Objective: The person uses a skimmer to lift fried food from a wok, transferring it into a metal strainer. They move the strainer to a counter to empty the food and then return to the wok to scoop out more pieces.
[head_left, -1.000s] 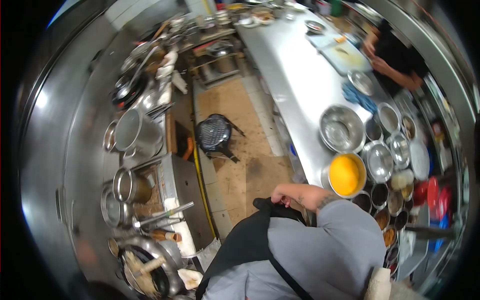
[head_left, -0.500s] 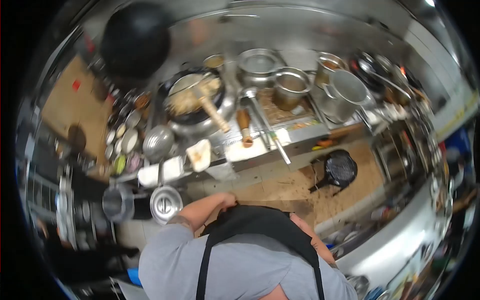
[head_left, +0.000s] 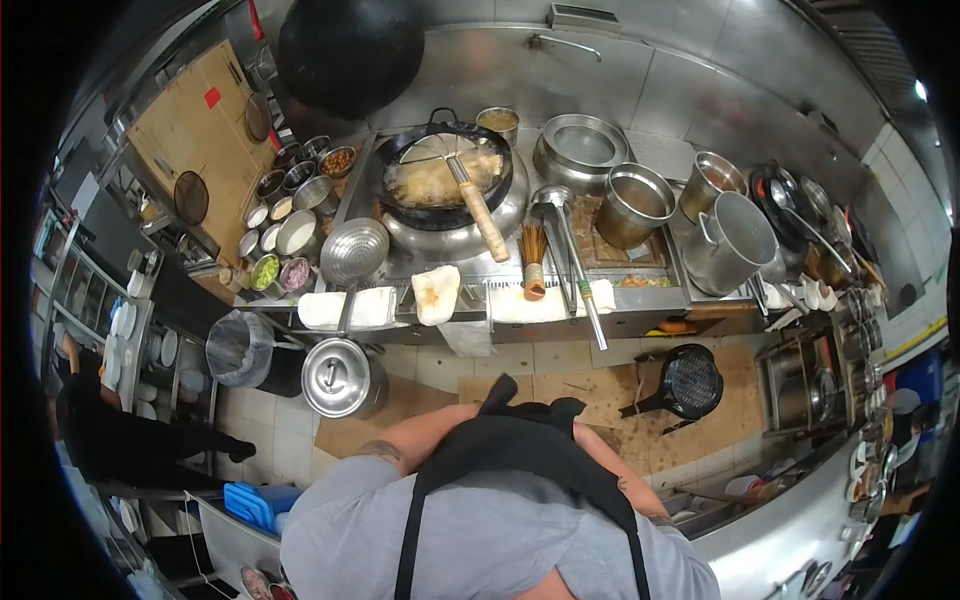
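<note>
Both hands are down by our waist. Our L hand (head_left: 462, 413) is partly behind the L side of the black apron (head_left: 520, 440) & our R hand (head_left: 585, 437) is by its R side, so we can't tell how far open either is or if it has hold of the cloth. The apron lies across our front, w/ dark ends sticking up btwn the arms.

Ahead on the range (head_left: 405, 268), a wire strainer (head_left: 467, 185) sits at the wok (head_left: 430, 218), handle angled out over the rim, prob. to keep the grip off the heat. The perforated ladle (head_left: 354, 252) has its handle over the front edge (right above the lidded pot (head_left: 335, 378)), likely for quick reach. White cloths (head_left: 372, 308) line that edge, maybe for drips; the bamboo brush (head_left: 533, 262) is beside them.
</note>
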The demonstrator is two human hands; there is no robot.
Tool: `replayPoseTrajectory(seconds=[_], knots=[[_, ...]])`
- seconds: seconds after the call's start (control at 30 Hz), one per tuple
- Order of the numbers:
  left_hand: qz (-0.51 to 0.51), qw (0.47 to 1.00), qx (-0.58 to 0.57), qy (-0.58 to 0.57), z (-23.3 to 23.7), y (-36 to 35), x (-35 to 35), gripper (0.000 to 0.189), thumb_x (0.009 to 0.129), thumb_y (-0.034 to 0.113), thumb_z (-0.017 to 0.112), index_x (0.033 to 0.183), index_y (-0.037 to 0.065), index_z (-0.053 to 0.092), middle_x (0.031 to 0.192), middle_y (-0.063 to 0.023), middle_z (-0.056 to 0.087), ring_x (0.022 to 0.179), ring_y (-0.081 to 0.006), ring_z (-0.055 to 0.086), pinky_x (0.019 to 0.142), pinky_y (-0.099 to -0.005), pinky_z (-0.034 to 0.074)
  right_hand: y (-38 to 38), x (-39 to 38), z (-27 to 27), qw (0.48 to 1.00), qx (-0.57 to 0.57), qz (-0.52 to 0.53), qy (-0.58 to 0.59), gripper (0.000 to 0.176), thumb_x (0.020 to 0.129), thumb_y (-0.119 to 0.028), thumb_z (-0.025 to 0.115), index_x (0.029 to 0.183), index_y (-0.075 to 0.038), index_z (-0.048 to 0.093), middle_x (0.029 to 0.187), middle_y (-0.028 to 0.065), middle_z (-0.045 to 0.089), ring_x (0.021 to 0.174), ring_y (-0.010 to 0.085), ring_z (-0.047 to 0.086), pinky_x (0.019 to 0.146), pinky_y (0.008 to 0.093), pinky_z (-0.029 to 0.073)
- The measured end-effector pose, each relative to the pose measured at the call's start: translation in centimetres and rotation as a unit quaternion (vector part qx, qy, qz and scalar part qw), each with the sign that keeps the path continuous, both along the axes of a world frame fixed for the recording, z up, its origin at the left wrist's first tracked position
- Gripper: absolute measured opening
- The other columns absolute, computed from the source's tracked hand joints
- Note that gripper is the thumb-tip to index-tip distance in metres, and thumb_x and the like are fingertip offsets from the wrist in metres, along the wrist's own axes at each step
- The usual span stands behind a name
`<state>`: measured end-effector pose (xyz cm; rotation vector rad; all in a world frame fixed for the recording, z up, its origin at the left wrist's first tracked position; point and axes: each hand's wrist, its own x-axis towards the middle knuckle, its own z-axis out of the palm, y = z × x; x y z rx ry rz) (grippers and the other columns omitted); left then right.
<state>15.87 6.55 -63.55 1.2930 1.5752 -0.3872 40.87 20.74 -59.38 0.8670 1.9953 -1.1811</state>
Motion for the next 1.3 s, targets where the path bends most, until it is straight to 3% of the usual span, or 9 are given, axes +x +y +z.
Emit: replayPoseTrajectory(seconds=[0.1, 0.17, 0.23, 0.43, 1.0, 1.3], knots=[[0.026, 0.975, -0.211, 0.059, -1.4, -0.6, -2.9, 0.029, 0.093, 0.016, 0.067, 0.119, 0.004, 0.070, 0.106, -0.0097, 0.074, 0.097, -0.0245, 0.070, 0.086, -0.0373, 0.055, -0.3, -1.7, 0.5, 1.000, 0.006, 0.018, 0.001, 0.036, 0.080, -0.030, 0.073, 0.107, -0.006, 0.074, 0.109, 0.0191, 0.073, 0.099, 0.0367, 0.069, 0.086, 0.0419, 0.055], [0.062, 0.961, -0.266, 0.035, -2.6, -2.4, -5.8, 0.029, 0.092, 0.018, 0.069, 0.118, 0.004, 0.070, 0.106, -0.0101, 0.074, 0.096, -0.0246, 0.070, 0.087, -0.0375, 0.055, -0.7, -2.6, 1.2, 1.000, 0.010, 0.028, 0.001, 0.036, 0.080, -0.030, 0.073, 0.107, -0.006, 0.074, 0.109, 0.0190, 0.073, 0.099, 0.0367, 0.069, 0.086, 0.0419, 0.055], [0.133, 0.953, -0.124, -0.242, -5.5, -5.5, -8.5, 0.035, 0.092, 0.033, 0.067, 0.114, 0.006, 0.072, 0.102, -0.0112, 0.075, 0.093, -0.0263, 0.072, 0.088, -0.0420, 0.054, -1.2, -3.7, 1.4, 0.999, 0.015, 0.039, 0.005, 0.036, 0.080, -0.030, 0.073, 0.107, -0.006, 0.074, 0.109, 0.0190, 0.073, 0.099, 0.0367, 0.069, 0.086, 0.0419, 0.055], [0.126, 0.987, 0.013, -0.100, -0.2, -1.4, -7.4, 0.037, 0.092, 0.035, 0.067, 0.114, 0.006, 0.072, 0.102, -0.0113, 0.075, 0.094, -0.0263, 0.072, 0.088, -0.0423, 0.053, -3.0, -6.4, 1.3, 0.998, 0.021, 0.042, 0.040, 0.036, 0.080, -0.030, 0.073, 0.107, -0.006, 0.074, 0.109, 0.0189, 0.073, 0.100, 0.0366, 0.069, 0.087, 0.0419, 0.055], [0.115, 0.985, 0.080, -0.099, 3.2, 4.7, -5.1, 0.041, 0.093, 0.039, 0.065, 0.116, 0.007, 0.072, 0.104, -0.0115, 0.074, 0.096, -0.0263, 0.071, 0.089, -0.0433, 0.053, -6.1, -9.6, 2.0, 0.996, 0.017, -0.015, 0.084, 0.035, 0.081, -0.030, 0.072, 0.107, -0.007, 0.075, 0.111, 0.0187, 0.072, 0.101, 0.0365, 0.069, 0.087, 0.0419, 0.055], [0.079, 0.989, 0.089, -0.088, 3.6, 6.4, -4.8, 0.043, 0.093, 0.042, 0.064, 0.117, 0.007, 0.072, 0.106, -0.0116, 0.074, 0.097, -0.0263, 0.071, 0.090, -0.0437, 0.053, -7.7, -7.5, 0.8, 0.993, 0.011, -0.070, 0.091, 0.035, 0.081, -0.029, 0.072, 0.107, -0.007, 0.075, 0.112, 0.0186, 0.072, 0.102, 0.0365, 0.069, 0.088, 0.0419, 0.055]])
